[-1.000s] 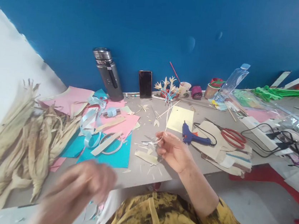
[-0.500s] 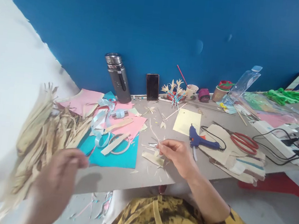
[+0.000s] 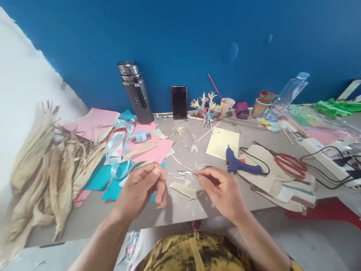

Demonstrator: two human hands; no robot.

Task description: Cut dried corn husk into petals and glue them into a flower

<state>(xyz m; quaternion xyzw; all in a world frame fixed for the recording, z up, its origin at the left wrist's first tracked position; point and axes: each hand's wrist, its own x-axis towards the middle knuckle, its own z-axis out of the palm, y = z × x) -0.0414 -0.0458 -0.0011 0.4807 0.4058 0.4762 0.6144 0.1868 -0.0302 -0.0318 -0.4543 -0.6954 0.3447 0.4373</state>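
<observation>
One thin strip (image 3: pixel 181 164), left of the glue gun (image 3: pixel 239 164), pinched between right hand (image 3: pixel 222 194) fingertips; left hand (image 3: pixel 142 187), farther left, loosely curled, contents unclear. Apparently handling the strip; next, probably calling for a light, steady pinch.

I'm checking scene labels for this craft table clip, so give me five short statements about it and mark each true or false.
1. The right hand holds a thin pale strip. True.
2. The left hand holds the glue gun. False: the glue gun lies apart from both hands.
3. Dried husks lie further left than the left hand. True.
4. The scissors have blue handles. False: the handles of the scissors are red.
5. The phone stands upright near the blue wall. True.
</observation>
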